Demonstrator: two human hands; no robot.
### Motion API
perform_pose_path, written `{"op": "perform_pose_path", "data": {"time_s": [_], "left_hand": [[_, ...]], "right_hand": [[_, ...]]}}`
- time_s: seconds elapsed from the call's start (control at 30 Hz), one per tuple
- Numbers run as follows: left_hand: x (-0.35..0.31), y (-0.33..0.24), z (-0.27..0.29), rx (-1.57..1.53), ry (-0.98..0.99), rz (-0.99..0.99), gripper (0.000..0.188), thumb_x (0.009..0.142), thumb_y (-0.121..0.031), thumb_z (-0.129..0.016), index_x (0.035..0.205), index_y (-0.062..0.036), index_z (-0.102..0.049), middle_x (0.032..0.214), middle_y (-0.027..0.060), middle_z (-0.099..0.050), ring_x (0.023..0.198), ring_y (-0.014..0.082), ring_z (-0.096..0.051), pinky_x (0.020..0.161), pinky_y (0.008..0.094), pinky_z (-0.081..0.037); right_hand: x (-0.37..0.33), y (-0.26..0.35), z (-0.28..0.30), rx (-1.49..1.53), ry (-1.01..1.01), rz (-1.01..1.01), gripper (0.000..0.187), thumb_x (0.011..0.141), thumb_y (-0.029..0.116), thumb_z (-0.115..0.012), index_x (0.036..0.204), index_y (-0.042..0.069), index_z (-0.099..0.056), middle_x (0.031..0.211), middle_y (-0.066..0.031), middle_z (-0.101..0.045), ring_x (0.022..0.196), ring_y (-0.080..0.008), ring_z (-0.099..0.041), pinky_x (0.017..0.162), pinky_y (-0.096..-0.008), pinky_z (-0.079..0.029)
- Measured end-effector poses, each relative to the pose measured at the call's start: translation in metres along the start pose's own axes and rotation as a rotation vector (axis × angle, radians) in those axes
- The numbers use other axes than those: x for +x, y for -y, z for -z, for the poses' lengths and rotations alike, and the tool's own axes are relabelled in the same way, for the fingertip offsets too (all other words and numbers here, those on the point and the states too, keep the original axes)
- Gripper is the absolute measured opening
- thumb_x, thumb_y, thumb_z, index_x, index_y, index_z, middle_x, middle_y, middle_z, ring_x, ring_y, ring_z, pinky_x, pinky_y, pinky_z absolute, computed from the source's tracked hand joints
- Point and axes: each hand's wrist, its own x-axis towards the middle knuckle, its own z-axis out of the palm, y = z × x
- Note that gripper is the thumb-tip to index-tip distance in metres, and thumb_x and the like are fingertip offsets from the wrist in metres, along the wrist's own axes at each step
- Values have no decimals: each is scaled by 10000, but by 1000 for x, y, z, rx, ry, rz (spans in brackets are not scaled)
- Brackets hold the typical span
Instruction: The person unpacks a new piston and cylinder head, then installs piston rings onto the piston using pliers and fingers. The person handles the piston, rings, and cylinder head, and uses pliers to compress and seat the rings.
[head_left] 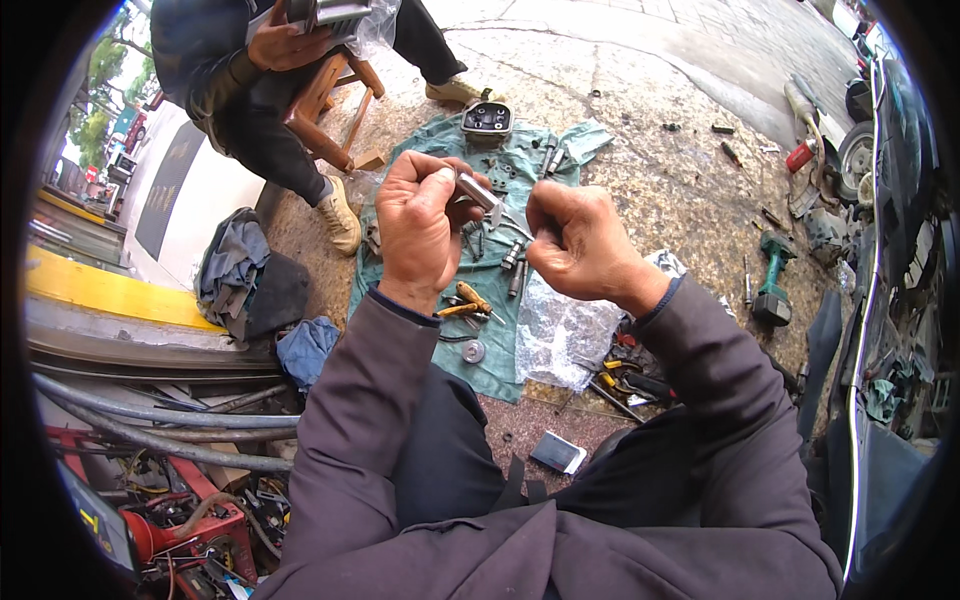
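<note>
My left hand (418, 222) is closed around a shiny metal part (480, 194), roughly cylindrical with a thinner end pointing to the right. Close beside it, my right hand (585, 238) is closed in a pinch at the tip of a thin metal piece (517, 226); whether this joins the cylindrical part I cannot tell. Below both hands lies a green cloth (492, 372) with dark metal parts, a yellow-handled screwdriver (472, 294) and a round metal cap (473, 352). A squarish metal cover (487, 119) rests at the cloth's far end.
Another person sits on a wooden stool (318, 100) at far left, holding a metal part (340, 14). Bubble wrap (562, 340) and tools lie near my right knee. A green cordless drill (773, 280) stands on the ground at right. Metal pipes (190, 415) run along the left.
</note>
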Motion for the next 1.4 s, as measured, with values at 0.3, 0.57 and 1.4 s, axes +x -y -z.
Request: {"op": "perform_pose_path", "data": {"time_s": [0.3,0.57,1.4], "left_hand": [[-2,9,7,103,155,-33,102,959,-3,-479,986,-30,-574,949,104,-650,804,173,-682,635,273,-582],[-5,13,1,-68,105,70,69,962,-21,-518,973,-32,-586,901,64,-631,727,125,-630,629,251,-555],[-9,19,-11,387,217,-55,65,882,14,-566,856,-27,-609,752,-19,-598,653,23,-506,562,198,-413]], "right_hand": [[9,-2,11,107,163,-222,159,838,112,-649,891,-25,-589,694,-40,-573,621,-107,-522,557,-301,-446],[3,-5,-9,182,20,-279,68,893,40,-627,924,-15,-602,722,-6,-599,644,-68,-534,571,-253,-452],[4,-10,-5,241,-12,-291,93,948,60,-620,988,-17,-587,741,24,-567,624,-20,-466,515,-217,-391]]}}
